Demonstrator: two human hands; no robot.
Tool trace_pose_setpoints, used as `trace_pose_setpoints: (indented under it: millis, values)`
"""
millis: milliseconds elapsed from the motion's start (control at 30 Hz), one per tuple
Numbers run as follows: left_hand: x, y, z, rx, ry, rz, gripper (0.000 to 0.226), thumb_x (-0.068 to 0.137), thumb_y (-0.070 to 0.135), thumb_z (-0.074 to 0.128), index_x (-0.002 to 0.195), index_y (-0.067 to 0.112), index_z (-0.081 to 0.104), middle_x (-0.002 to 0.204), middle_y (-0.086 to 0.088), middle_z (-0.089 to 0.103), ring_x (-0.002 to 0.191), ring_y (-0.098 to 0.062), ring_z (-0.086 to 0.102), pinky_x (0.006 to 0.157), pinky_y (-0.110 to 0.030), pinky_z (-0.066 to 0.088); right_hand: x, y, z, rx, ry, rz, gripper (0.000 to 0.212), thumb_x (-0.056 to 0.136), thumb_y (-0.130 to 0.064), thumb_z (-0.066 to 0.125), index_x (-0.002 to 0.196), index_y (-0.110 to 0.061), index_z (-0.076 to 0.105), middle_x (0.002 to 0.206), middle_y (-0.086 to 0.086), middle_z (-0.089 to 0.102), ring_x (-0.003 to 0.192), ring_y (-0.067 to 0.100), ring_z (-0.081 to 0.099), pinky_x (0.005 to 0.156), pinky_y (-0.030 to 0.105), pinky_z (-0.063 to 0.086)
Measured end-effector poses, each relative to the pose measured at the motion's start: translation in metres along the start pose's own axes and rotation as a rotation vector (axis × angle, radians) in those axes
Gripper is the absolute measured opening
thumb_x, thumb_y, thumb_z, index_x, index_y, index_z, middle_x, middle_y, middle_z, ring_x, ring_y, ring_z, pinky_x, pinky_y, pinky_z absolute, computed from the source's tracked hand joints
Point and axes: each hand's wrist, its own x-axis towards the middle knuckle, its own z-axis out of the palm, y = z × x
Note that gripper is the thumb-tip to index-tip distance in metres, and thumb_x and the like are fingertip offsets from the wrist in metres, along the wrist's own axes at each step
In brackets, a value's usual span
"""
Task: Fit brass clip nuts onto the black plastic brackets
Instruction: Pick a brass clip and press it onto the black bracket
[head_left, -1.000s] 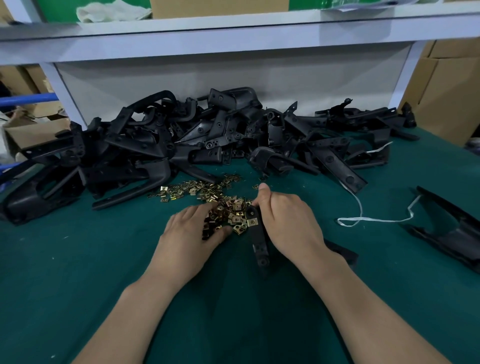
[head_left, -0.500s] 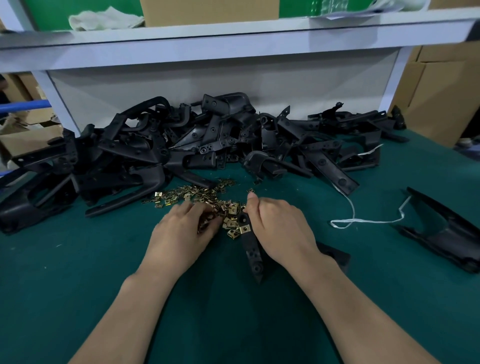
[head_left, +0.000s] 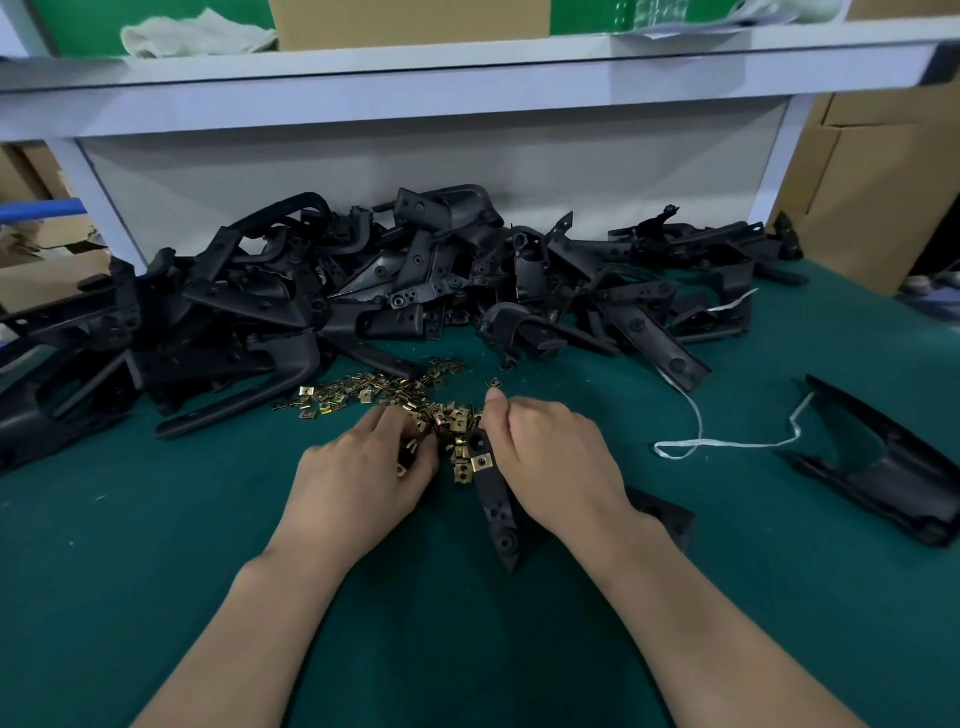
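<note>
The black plastic bracket (head_left: 494, 512) lies on the green table (head_left: 156, 571) directly in front of the person. Its long axis runs near to far, tilted a little to the left at the far end. One fitted nut (head_left: 482, 461) sits clipped on its left edge near that far end.

The right hand (head_left: 556, 462) is the nearer to it. It lies along the bracket's right side with its fingers curled round the edge and the thumb pointing away. A black corner (head_left: 662, 519) shows past the right wrist, and I cannot tell whether it belongs to the same piece.

The left hand (head_left: 363, 480) is just to the left of the bracket. Its fingers are curled down into the brass clip nuts (head_left: 395, 397) and appear to be pinching a few of them. The nuts spread out as a loose heap that touches the bracket's far end. So the next nut probably has to travel only a short way rightward, from the left hand to the free edge.

Off to the right are a white string (head_left: 727, 442) and a larger black part (head_left: 883, 467). Beyond the nuts, a tangled pile of brackets (head_left: 415, 291) runs across the back of the table. A white shelf (head_left: 467, 83) above it carries a cloth (head_left: 197, 34).
</note>
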Motion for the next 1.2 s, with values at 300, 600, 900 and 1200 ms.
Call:
trace_pose_setpoints:
  millis: [300,600,900,1200]
  values:
    - [-0.002,-0.010,0.004,-0.396,0.171,-0.141,0.028,0.097,0.048,0.043,0.079,0.028,0.051,0.058,0.009,0.056,0.050,-0.015,0.049,0.047,-0.033,0.040,-0.001,0.003,0.001,0.009,-0.001,-0.013,0.053,0.108,-0.040,0.023,0.061,-0.020,0.034,0.054,-0.006,0.040,0.048,0.020,0.044,0.054,0.035,0.036]
    - [0.007,-0.024,0.002,-0.798,0.297,-0.448,0.031,0.101,0.049,0.049,0.085,0.024,0.056,0.063,0.001,0.058,0.048,-0.011,0.058,0.046,-0.023,0.044,-0.001,0.004,0.002,0.012,0.012,-0.022,0.053,0.107,-0.041,0.021,0.060,-0.020,0.034,0.054,-0.006,0.041,0.046,0.017,0.044,0.052,0.035,0.036]
    - [0.007,-0.022,0.004,-0.798,0.265,-0.341,0.016,0.101,0.042,0.053,0.088,0.034,0.057,0.082,0.014,0.068,0.067,-0.002,0.060,0.063,-0.026,0.044,-0.001,0.003,0.002,0.020,0.016,-0.028,0.053,0.107,-0.040,0.023,0.060,-0.020,0.033,0.054,-0.006,0.040,0.047,0.019,0.045,0.052,0.036,0.039]
    - [0.007,-0.020,0.003,-0.870,0.273,-0.304,0.012,0.098,0.022,0.062,0.097,0.034,0.060,0.086,0.010,0.061,0.070,0.004,0.053,0.064,-0.007,0.042,-0.001,0.004,0.002,0.019,0.021,-0.018,0.054,0.105,-0.044,0.019,0.059,-0.019,0.035,0.052,-0.004,0.042,0.047,0.022,0.047,0.052,0.038,0.042]
